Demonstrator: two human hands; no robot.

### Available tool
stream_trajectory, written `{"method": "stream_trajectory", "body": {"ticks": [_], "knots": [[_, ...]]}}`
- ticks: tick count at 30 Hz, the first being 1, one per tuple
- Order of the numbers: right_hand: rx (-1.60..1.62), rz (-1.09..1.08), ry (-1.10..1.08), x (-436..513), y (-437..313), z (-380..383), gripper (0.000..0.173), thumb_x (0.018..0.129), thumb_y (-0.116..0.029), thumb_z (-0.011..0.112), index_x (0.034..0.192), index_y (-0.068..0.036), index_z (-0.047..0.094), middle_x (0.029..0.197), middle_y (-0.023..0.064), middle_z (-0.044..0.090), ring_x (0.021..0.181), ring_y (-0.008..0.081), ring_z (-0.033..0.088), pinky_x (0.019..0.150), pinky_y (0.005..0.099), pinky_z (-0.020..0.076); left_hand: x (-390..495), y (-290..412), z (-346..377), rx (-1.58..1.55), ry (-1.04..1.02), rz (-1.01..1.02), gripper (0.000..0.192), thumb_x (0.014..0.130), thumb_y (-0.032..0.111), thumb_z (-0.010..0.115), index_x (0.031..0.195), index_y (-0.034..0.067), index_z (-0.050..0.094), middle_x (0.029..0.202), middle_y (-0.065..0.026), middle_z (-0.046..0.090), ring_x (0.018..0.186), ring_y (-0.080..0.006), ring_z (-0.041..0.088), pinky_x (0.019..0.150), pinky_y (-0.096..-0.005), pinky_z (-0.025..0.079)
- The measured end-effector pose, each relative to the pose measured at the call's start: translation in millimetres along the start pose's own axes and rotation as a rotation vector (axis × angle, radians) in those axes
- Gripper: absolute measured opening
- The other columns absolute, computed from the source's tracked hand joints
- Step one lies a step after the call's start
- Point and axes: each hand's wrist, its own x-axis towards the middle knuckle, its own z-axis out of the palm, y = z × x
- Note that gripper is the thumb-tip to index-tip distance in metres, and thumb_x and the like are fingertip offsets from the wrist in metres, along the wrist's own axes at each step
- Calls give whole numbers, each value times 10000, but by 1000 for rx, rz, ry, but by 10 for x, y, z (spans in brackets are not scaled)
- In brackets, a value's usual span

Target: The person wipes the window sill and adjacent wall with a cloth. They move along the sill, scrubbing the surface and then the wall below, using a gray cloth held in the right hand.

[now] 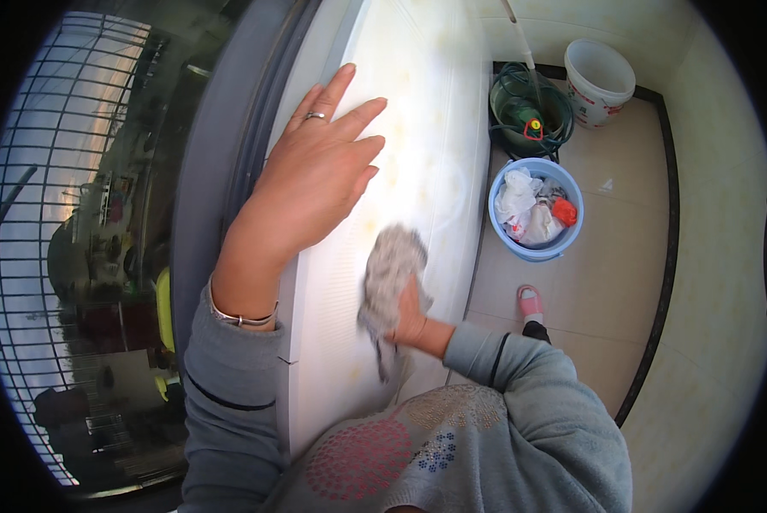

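Observation:
My left hand (322, 167), with a ring on one finger, rests with spread fingers on the pale ledge beside the window frame, holding nothing. Lower down, my right hand (414, 314) presses a crumpled grey-beige cloth (393, 272) against the white tiled wall (415, 128) below the ledge. The cloth is slightly blurred and covers most of my right fingers. Its lower end hangs loose.
At left is a dark-framed window (223, 128) with a metal grid outside. On the tiled floor stand a blue bucket (536, 256) of plastic bags, a dark green bucket (502, 115) with a coiled hose, and a white bucket (598, 96). My foot wears a pink slipper (528, 300).

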Motion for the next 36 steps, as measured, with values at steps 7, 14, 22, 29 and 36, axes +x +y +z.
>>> {"method": "stream_trajectory", "body": {"ticks": [7,14,22,29,36], "knots": [[182,194,355,1742,906,-306,387,900,-133,431,1229,29,554,1241,265,517,1129,467,460,1031,498,358,28,14,6,24,9,14,206,859,94,692,1042,10,735,1413,-86,563,1466,-357,311,1178,-492,313],[173,431,263,204,577,53,519,949,-154,416,1431,37,429,1475,264,407,1379,445,344,1180,497,211,40,6,-3,19,-16,12,203,861,100,698,1042,18,740,1419,-97,556,1466,-378,306,1186,-503,303],[151,439,306,-167,818,267,491,978,-161,411,1420,54,434,1506,287,370,1416,463,301,1198,508,177,30,10,-8,16,-33,-8,194,860,95,699,1030,13,740,1422,-90,554,1479,-363,286,1185,-499,302],[135,568,321,1458,2035,-202,642,1007,-334,380,1394,177,382,1469,372,365,1329,507,366,1172,487,250,86,37,-22,5,-13,11,188,851,94,707,1021,21,742,1417,-73,565,1480,-356,289,1168,-492,322],[153,360,172,-184,622,151,517,933,-203,449,1383,51,459,1437,309,396,1341,480,345,1172,545,202,39,-2,-12,-25,-18,-3,193,850,83,702,1026,9,737,1422,-77,560,1482,-357,282,1171,-494,315]]}}
